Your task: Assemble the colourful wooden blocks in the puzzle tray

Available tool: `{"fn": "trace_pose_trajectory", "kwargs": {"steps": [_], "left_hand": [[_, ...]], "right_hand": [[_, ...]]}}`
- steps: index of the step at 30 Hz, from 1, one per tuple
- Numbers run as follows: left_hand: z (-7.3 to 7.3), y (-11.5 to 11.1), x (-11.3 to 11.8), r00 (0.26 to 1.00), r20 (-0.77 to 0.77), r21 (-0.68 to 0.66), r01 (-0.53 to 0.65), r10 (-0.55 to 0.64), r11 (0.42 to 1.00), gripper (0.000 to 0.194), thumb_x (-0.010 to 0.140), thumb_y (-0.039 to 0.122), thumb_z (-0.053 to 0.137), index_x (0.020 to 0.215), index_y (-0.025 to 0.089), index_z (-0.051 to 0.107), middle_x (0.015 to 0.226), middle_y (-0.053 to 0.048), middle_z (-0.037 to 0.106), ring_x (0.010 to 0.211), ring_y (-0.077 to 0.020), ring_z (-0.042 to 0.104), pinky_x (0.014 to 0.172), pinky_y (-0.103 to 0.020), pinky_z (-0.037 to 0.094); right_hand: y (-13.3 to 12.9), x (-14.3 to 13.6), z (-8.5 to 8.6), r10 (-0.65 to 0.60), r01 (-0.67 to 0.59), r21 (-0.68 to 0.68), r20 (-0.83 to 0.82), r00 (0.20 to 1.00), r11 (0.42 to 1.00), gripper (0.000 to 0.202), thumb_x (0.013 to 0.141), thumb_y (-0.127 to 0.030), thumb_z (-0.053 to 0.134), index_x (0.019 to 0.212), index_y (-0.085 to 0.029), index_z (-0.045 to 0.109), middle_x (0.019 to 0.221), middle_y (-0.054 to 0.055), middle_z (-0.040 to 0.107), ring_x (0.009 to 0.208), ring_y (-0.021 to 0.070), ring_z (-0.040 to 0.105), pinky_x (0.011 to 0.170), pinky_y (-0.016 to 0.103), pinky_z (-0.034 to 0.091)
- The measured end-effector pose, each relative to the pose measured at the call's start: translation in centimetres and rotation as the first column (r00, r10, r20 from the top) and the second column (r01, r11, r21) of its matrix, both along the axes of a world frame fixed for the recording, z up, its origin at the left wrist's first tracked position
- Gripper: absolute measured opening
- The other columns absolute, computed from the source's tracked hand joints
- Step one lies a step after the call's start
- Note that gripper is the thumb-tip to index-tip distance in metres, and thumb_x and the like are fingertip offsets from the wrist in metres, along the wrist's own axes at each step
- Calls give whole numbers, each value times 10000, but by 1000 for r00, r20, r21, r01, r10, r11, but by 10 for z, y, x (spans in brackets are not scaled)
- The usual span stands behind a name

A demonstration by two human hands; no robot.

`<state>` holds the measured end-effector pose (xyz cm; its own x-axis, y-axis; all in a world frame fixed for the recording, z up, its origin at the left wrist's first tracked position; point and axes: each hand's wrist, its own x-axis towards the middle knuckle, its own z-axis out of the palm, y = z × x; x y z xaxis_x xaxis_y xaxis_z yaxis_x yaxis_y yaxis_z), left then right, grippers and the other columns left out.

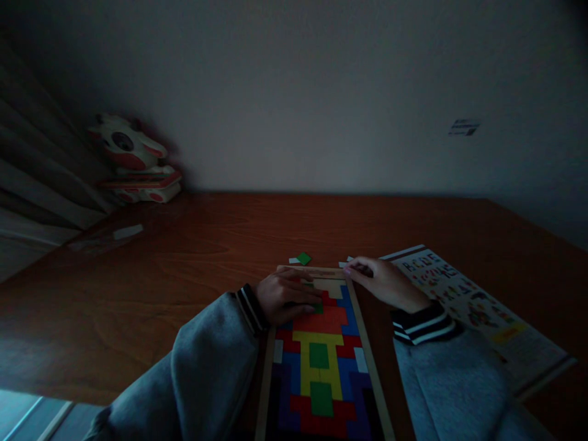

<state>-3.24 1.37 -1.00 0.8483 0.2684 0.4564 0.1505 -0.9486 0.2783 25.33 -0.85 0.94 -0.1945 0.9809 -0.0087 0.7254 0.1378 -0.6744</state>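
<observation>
A wooden-framed block puzzle [321, 271] lies before me, filled with red, yellow, green, blue, purple and white flat pieces. Across its upper left part rests my left hand [289, 295], fingers stretched out over the pieces and covering some of them. My right hand [383, 283] is at the frame's far right corner, thumb and forefinger drawn together in a pinch. Small white pieces [342, 264] show right by those fingertips; whether one is held is too dim to tell. Beyond the frame's far edge lie a green piece [304, 258] and a white piece [294, 261].
A printed pattern sheet [473, 306] lies to the right, partly under my right sleeve. A cow-shaped toy [138, 162] stands at the back left beside a curtain [41, 165]. The brown table [184, 275] meets a wall behind. A pale strip [128, 231] is on the left.
</observation>
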Motion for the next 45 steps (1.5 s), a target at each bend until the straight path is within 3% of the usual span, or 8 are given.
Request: {"fn": "trace_pose_trajectory", "kwargs": {"steps": [7, 10, 13, 18, 29, 36, 40, 45], "left_hand": [[-4, 4, 1, 996, 94, -38, -6, 10, 999, 225, 953, 272, 553, 1097, 207, 713, 1066, -65, 754, 1101, -211, 628, 961, -398, 511], [-5, 9, -1, 978, 128, -9, -166, 166, 986, 243, 968, 281, 529, 1125, 200, 695, 1138, -77, 726, 1106, -209, 628, 959, -400, 505], [-4, 13, -6, 933, 104, 19, -348, 344, 937, 257, 977, 289, 494, 1117, 210, 694, 1174, -90, 701, 1065, -214, 640, 927, -410, 507], [-2, 18, -12, 874, 127, 0, -472, 468, 882, 245, 964, 271, 499, 1107, 193, 682, 1121, -91, 714, 988, -214, 666, 889, -403, 529], [-10, 19, -9, 911, 78, -49, -401, 404, 915, 261, 972, 278, 499, 1158, 192, 661, 1188, -101, 699, 1076, -223, 655, 935, -423, 517], [-8, 17, -8, 910, 67, -36, -407, 409, 913, 260, 978, 301, 500, 1138, 184, 669, 1173, -110, 698, 1041, -220, 658, 914, -425, 515], [-9, 18, -8, 914, 58, -40, -399, 401, 916, 277, 986, 311, 483, 1146, 178, 667, 1175, -108, 696, 1052, -222, 651, 922, -421, 509], [-12, 18, -7, 923, 41, -47, -382, 384, 923, 314, 1013, 322, 424, 1184, 203, 659, 1241, -91, 671, 1120, -216, 621, 973, -408, 484]], "right_hand": [[9, 15, -9, -240, 214, 213, 102, 966, 953, 264, 935, -392, 482, 984, -202, 660, 950, 83, 728, 848, 220, 678, 765, 353, 499], [13, 24, -15, -272, 229, 275, 127, 954, 934, 249, 925, -363, 492, 982, -196, 667, 993, 97, 714, 890, 222, 673, 814, 362, 502], [14, 31, -19, -237, 214, 200, 100, 966, 956, 247, 890, -418, 560, 946, -212, 683, 975, 84, 721, 873, 223, 674, 807, 367, 511], [9, 34, -18, -175, 175, 23, 6, 985, 984, 348, 741, -484, 730, 952, -209, 702, 913, 69, 735, 791, 217, 662, 705, 340, 512], [7, 29, -10, -162, 155, 71, 109, 981, 985, 269, 823, -469, 635, 890, -225, 724, 920, 66, 745, 824, 240, 679, 729, 358, 509], [6, 24, -1, -157, 81, 243, 310, 938, 967, 340, 903, -429, 484, 860, -212, 743, 892, 102, 717, 799, 259, 662, 725, 379, 476], [5, 25, -2, -197, 58, 319, 425, 884, 946, 376, 943, -360, 415, 818, -196, 729, 852, 103, 700, 735, 231, 650, 678, 348, 451], [5, 24, -4, -304, 114, 393, 464, 832, 913, 293, 921, -285, 463, 797, -178, 706, 867, 105, 719, 734, 233, 679, 619, 324, 446]]}}
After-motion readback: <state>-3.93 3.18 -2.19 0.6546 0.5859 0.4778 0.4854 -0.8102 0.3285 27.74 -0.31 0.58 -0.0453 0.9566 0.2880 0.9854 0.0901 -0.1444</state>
